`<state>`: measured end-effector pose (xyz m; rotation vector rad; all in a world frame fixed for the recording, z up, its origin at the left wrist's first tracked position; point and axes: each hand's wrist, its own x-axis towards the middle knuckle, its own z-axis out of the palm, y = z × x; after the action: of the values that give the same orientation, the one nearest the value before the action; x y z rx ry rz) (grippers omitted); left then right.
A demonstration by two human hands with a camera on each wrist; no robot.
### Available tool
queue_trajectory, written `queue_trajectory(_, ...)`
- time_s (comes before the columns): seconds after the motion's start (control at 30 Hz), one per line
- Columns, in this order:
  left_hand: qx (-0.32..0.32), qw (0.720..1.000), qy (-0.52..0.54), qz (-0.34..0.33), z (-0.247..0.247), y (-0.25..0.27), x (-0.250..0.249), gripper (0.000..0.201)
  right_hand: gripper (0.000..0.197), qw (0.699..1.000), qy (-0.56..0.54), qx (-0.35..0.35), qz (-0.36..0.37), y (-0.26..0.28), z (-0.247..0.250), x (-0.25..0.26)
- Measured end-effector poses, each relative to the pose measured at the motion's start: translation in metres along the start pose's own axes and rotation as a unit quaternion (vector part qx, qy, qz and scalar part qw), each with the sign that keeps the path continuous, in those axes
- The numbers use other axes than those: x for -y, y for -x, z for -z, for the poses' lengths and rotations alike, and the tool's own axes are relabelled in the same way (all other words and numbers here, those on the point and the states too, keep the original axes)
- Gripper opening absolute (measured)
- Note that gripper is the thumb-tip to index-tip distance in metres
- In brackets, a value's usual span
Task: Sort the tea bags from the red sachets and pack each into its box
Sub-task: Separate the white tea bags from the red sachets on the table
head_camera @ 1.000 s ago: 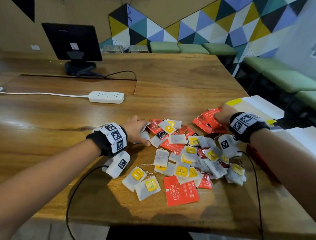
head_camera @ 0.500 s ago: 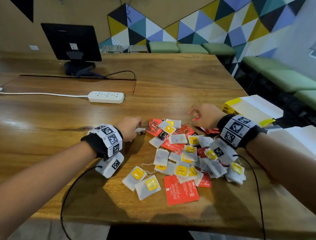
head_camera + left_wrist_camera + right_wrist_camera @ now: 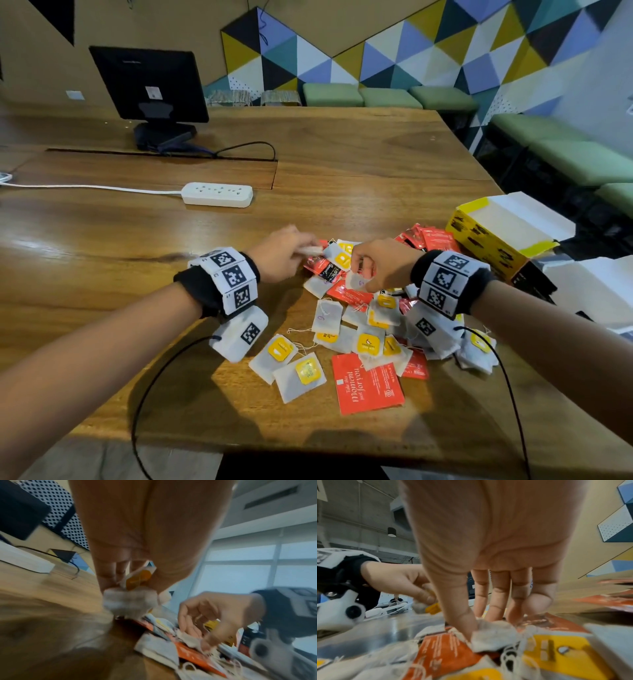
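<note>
Pinching a white paper tea bag with a yellow tag (image 3: 132, 599) between thumb and curled fingers, the left hand (image 3: 284, 255) hovers at the far left edge of the mixed heap of tea bags and red foil sachets (image 3: 370, 329) on the long wooden table (image 3: 137, 240). The right hand (image 3: 380, 265) is just beside it, over the far side of that heap, its thumb and fingers closing narrowly on a second white tea bag (image 3: 493, 635) that lies on top of a red sachet. At the near edge of the heap lies one large red sachet with white lettering (image 3: 368, 383); a small pile of red sachets (image 3: 428, 238) sits at its far right. Just right of the heap stands an open yellow cardboard box with white flaps (image 3: 493, 236). Well beyond the heap are a white power strip (image 3: 217, 194) and a black monitor (image 3: 149, 84).
</note>
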<state>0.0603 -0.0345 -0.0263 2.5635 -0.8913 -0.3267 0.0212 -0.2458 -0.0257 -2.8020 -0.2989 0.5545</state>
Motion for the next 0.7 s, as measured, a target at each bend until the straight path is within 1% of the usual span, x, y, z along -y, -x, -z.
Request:
queue_trajectory(0.07,0.075,0.996,-0.051,-0.016,-0.009,-0.004,-0.006,0.037,0.020,1.000,-0.019,-0.017,-0.009,-0.001,0.005,-0.001)
queue_trajectory(0.13,0.107,0.990,-0.088,-0.013,-0.015,-0.008,-0.010,0.038,0.014,0.997,-0.048,-0.057,-0.026,-0.003,0.012,-0.004)
queue_trajectory(0.2,0.101,0.989,-0.104,-0.004,-0.018,-0.011,-0.014,0.034,0.012,0.987,-0.098,-0.116,-0.051,-0.007,0.018,-0.008)
queue_trajectory(0.27,0.088,0.991,-0.102,0.013,-0.020,-0.014,-0.017,0.030,0.013,0.975,-0.123,-0.170,-0.072,-0.013,0.021,-0.012)
queue_trajectory(0.33,0.086,0.990,-0.106,0.033,-0.025,-0.014,-0.017,0.037,0.012,0.971,-0.113,-0.195,-0.082,-0.021,0.022,-0.012)
queue_trajectory(0.43,0.091,0.989,-0.113,0.039,-0.032,-0.014,-0.016,0.048,0.013,0.975,-0.067,-0.192,-0.087,-0.035,0.020,-0.010)
queue_trajectory(0.5,0.085,0.990,-0.109,0.035,-0.035,-0.014,-0.015,0.046,0.009,0.982,-0.037,-0.162,-0.090,-0.042,0.018,-0.008)
queue_trajectory(0.53,0.080,0.990,-0.109,0.031,-0.035,-0.014,-0.015,0.044,0.013,0.985,-0.031,-0.146,-0.087,-0.045,0.016,-0.007)
queue_trajectory(0.63,0.075,0.991,-0.107,0.015,-0.030,-0.012,-0.013,0.034,0.042,0.991,-0.010,-0.113,-0.071,-0.050,0.012,-0.005)
queue_trajectory(0.7,0.076,0.993,-0.094,0.017,-0.022,-0.009,-0.011,0.029,0.049,0.993,0.020,-0.098,-0.061,-0.051,0.009,-0.005)
